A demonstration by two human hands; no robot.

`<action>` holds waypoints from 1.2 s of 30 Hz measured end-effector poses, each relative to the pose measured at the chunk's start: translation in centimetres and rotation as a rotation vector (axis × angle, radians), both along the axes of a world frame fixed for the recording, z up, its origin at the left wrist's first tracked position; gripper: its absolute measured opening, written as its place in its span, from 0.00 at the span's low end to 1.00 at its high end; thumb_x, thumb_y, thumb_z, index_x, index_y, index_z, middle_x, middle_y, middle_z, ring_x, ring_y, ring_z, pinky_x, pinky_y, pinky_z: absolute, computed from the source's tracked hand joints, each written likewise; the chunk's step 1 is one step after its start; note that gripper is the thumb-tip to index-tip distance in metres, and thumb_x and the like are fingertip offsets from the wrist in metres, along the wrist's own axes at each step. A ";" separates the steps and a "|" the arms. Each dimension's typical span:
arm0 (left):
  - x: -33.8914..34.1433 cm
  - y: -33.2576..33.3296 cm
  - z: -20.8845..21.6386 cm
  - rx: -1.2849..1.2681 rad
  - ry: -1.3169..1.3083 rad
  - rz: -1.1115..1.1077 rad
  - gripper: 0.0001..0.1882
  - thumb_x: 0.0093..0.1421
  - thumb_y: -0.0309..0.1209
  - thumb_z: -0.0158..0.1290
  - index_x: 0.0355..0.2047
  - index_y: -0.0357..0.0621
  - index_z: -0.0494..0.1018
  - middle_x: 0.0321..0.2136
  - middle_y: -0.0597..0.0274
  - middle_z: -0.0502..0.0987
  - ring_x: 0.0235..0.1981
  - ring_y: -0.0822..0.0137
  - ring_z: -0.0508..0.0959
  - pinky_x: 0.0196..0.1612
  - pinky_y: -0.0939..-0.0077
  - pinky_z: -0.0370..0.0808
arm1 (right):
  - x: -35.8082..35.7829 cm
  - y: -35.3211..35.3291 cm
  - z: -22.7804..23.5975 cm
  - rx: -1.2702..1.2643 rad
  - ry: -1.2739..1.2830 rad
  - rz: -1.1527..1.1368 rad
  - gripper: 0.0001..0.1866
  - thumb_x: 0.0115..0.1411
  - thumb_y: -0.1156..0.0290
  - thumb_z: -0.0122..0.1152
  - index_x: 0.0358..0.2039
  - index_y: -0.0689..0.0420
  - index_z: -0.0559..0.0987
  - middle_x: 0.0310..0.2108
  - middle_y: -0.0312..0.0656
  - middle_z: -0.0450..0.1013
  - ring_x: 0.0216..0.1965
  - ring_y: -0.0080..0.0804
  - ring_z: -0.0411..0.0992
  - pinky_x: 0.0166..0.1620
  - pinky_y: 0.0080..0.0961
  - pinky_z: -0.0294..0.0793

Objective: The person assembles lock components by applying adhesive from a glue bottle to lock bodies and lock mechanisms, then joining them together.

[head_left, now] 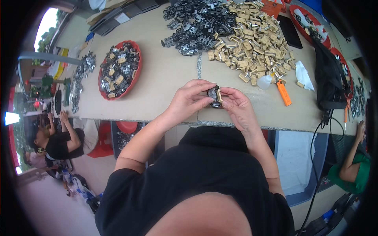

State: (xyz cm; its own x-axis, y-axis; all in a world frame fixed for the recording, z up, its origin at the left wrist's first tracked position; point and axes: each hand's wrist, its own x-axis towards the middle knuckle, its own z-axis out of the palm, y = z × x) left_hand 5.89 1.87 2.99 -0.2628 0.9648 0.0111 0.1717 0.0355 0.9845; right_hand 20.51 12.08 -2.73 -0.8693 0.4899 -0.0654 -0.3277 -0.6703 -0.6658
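Observation:
Near the table's front edge my two hands work together on one small piece. My left hand (pixel 189 97) is closed on a toy car chassis (pixel 213 94), dark grey with black wheels. In my right hand (pixel 239 107), fingers and thumb pinch a tan plastic body part (pixel 219 95) against the chassis's right side. Fingertips hide some of both parts, so I cannot tell whether they are joined. Beyond my hands lie a heap of black and silver chassis (pixel 197 27) and, touching it on the right, a heap of tan body parts (pixel 252 45).
To the left stands a red tray (pixel 138 72) of mixed parts. An orange-handled tool (pixel 283 93), a small whitish bottle (pixel 264 82), white paper (pixel 302 74) and a black phone (pixel 289 32) lie right. A black bag (pixel 330 78) and cable hang there. Co-workers sit both sides.

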 end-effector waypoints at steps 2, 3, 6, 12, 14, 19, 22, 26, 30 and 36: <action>-0.1 0.1 0.3 -0.023 0.067 -0.045 0.18 0.51 0.17 0.48 0.45 0.38 0.66 0.42 0.57 0.62 0.41 0.69 0.70 0.42 0.80 0.73 | 0.1 0.2 0.0 -0.004 -0.026 0.043 0.18 0.51 0.81 0.54 0.44 0.65 0.66 0.39 0.43 0.67 0.41 0.25 0.67 0.44 0.19 0.68; -0.2 0.1 0.4 -0.033 0.127 -0.072 0.19 0.51 0.17 0.47 0.45 0.40 0.67 0.43 0.58 0.62 0.42 0.70 0.69 0.42 0.80 0.73 | 0.0 0.2 0.1 -0.015 -0.020 0.026 0.18 0.51 0.81 0.54 0.44 0.65 0.66 0.39 0.43 0.67 0.41 0.25 0.67 0.44 0.19 0.68; -0.2 0.3 0.4 -0.023 0.142 -0.074 0.19 0.51 0.17 0.48 0.45 0.40 0.67 0.43 0.58 0.62 0.41 0.70 0.69 0.43 0.79 0.73 | -0.1 0.3 0.4 -0.035 -0.019 0.017 0.18 0.50 0.81 0.54 0.43 0.66 0.66 0.39 0.43 0.68 0.41 0.25 0.67 0.45 0.19 0.68; 0.1 0.4 -0.1 0.029 0.395 -0.046 0.19 0.50 0.17 0.49 0.45 0.40 0.67 0.42 0.56 0.63 0.40 0.67 0.70 0.42 0.78 0.72 | -0.2 0.4 0.3 -0.050 -0.069 0.006 0.19 0.48 0.83 0.55 0.43 0.65 0.67 0.38 0.44 0.68 0.41 0.25 0.67 0.45 0.19 0.68; 0.3 0.4 0.0 0.018 0.400 -0.044 0.19 0.50 0.17 0.49 0.44 0.40 0.67 0.42 0.56 0.63 0.41 0.67 0.70 0.43 0.78 0.72 | -0.2 0.4 0.4 -0.037 -0.071 0.014 0.17 0.48 0.83 0.55 0.41 0.64 0.68 0.38 0.43 0.68 0.40 0.24 0.68 0.44 0.18 0.68; 0.2 0.4 -0.2 -0.037 0.434 -0.040 0.18 0.51 0.15 0.47 0.44 0.39 0.67 0.41 0.57 0.62 0.43 0.67 0.68 0.45 0.77 0.70 | -0.4 0.5 0.5 -0.031 -0.097 0.021 0.16 0.48 0.83 0.56 0.39 0.64 0.67 0.37 0.43 0.68 0.40 0.24 0.68 0.44 0.18 0.68; 0.2 0.4 -0.6 -0.019 0.285 0.032 0.19 0.49 0.15 0.49 0.43 0.42 0.69 0.37 0.58 0.64 0.36 0.68 0.70 0.39 0.81 0.70 | -0.5 0.4 0.5 -0.026 -0.100 0.011 0.16 0.48 0.82 0.56 0.39 0.64 0.67 0.37 0.43 0.68 0.40 0.24 0.67 0.45 0.19 0.68; 0.3 0.5 -0.7 -0.020 0.176 0.039 0.18 0.50 0.16 0.48 0.43 0.41 0.68 0.38 0.59 0.63 0.39 0.69 0.69 0.41 0.80 0.71 | -0.8 0.3 0.2 -0.032 -0.104 -0.015 0.16 0.48 0.81 0.57 0.39 0.64 0.67 0.37 0.44 0.68 0.39 0.24 0.67 0.44 0.19 0.68; 0.0 0.5 -0.9 -0.036 0.054 0.055 0.17 0.51 0.16 0.47 0.42 0.39 0.68 0.40 0.60 0.62 0.41 0.70 0.69 0.43 0.79 0.71 | -1.1 0.1 0.3 -0.042 -0.134 -0.022 0.16 0.48 0.81 0.57 0.39 0.65 0.67 0.36 0.44 0.68 0.38 0.24 0.68 0.44 0.18 0.68; -0.1 0.7 -1.0 -0.061 0.011 0.048 0.17 0.51 0.15 0.47 0.42 0.40 0.68 0.40 0.60 0.62 0.42 0.70 0.68 0.44 0.80 0.70 | -1.2 -0.2 0.5 -0.033 -0.163 -0.004 0.12 0.49 0.81 0.55 0.37 0.67 0.70 0.33 0.43 0.71 0.36 0.23 0.69 0.42 0.17 0.69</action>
State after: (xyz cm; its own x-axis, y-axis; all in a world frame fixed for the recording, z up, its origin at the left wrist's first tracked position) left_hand 5.78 2.53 2.03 -0.3090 0.9500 -0.0437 0.1795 0.1034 0.9783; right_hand 19.31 11.88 -2.23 -0.8439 0.4885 -0.2218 -0.2197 -0.6919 -0.6877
